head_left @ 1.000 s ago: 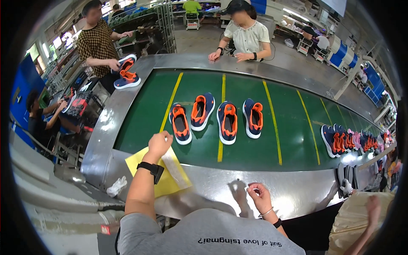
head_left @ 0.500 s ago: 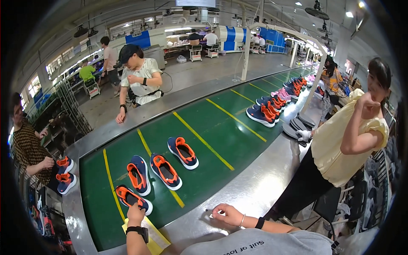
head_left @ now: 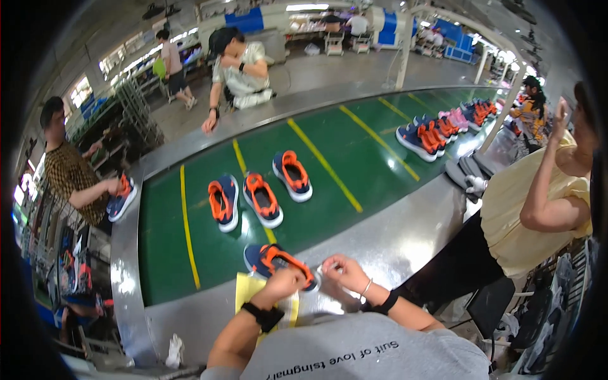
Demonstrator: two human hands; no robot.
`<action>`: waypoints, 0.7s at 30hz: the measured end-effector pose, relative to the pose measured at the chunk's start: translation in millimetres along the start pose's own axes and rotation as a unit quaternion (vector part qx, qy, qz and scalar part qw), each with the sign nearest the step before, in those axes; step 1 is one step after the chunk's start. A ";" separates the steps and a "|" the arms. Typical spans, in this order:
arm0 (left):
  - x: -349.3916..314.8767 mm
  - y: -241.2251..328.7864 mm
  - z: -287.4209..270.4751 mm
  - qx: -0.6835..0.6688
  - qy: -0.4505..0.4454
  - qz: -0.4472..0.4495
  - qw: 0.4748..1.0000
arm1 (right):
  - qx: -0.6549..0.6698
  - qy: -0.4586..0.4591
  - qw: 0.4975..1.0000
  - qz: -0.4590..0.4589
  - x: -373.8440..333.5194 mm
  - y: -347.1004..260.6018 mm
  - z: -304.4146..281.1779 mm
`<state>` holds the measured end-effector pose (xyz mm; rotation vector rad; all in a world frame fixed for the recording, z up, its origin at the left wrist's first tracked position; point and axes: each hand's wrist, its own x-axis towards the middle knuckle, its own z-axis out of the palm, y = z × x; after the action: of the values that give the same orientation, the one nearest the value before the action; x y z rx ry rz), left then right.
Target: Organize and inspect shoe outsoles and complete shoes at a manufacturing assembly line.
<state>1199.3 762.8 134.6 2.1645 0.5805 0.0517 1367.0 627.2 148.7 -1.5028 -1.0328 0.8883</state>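
Observation:
My left hand (head_left: 285,285) grips a navy sneaker (head_left: 261,256) with an orange lining and white sole, at the near edge of the green belt. A yellow sheet (head_left: 244,292) sticks out under that hand and wrist and seems held along with the shoe. My right hand (head_left: 347,272) is just right of the shoe's white-soled end, fingertips pinched together. What they hold is too small and blurred to make out. Farther up the belt stand three matching sneakers: a left one (head_left: 223,202), a middle one (head_left: 263,199) and a right one (head_left: 292,176).
The green conveyor belt (head_left: 342,171) has yellow cross lines and a metal rim (head_left: 405,234). More sneakers (head_left: 421,140) stand in a row far right, near dark insole-shaped pieces (head_left: 465,174). A person in yellow (head_left: 538,190) is close at right; another at left handles a sneaker (head_left: 123,197).
My left hand has brought the sneaker and yellow sheet right, toward my right hand, which is now beside the shoe. The view has shifted. The person at left has lifted a sneaker.

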 end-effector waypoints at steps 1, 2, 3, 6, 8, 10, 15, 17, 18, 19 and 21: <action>-1.4 -6.5 -0.3 0.002 0.014 0.000 1.000 | 0.007 -0.003 1.000 -0.004 0.4 -3.2 -1.3; -0.9 -13.1 -4.6 0.003 0.025 0.000 1.000 | 0.013 -0.003 1.000 -0.006 1.7 -5.9 -3.3; -6.6 1.7 -21.6 0.006 0.026 -0.012 1.000 | 0.034 0.000 0.999 0.007 1.7 -11.6 -6.3; -33.3 20.6 -55.3 0.014 0.097 -0.092 0.991 | 0.033 0.021 0.999 0.016 -4.0 -8.5 -5.3; -40.2 9.7 -57.3 0.098 0.109 -0.068 0.987 | 0.022 0.017 0.999 0.027 -5.1 -5.8 2.2; -42.2 2.6 -53.1 0.188 0.109 0.005 0.976 | 0.020 0.000 0.999 0.026 -5.9 -3.6 12.6; -34.0 -13.7 -38.7 0.276 0.075 0.013 0.958 | -0.026 -0.024 0.999 -0.004 -5.6 -6.6 40.4; -30.0 -25.2 -36.3 0.301 0.029 -0.036 0.953 | -0.074 -0.017 0.997 -0.025 -2.6 -1.8 49.3; -30.1 -30.0 -33.3 0.299 0.027 -0.033 0.953 | -0.122 -0.013 0.991 -0.046 -0.6 1.4 53.5; -31.4 -34.9 -29.1 0.309 0.042 -0.007 0.950 | -0.125 -0.011 0.991 -0.044 1.6 4.6 57.9; -37.4 -32.1 -20.9 0.318 0.050 0.022 0.947 | -0.230 0.034 0.968 -0.095 5.2 11.3 65.3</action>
<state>1148.6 779.0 129.3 2.8156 0.6703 -0.0050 1310.2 653.7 126.7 -1.7611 -1.3702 0.4742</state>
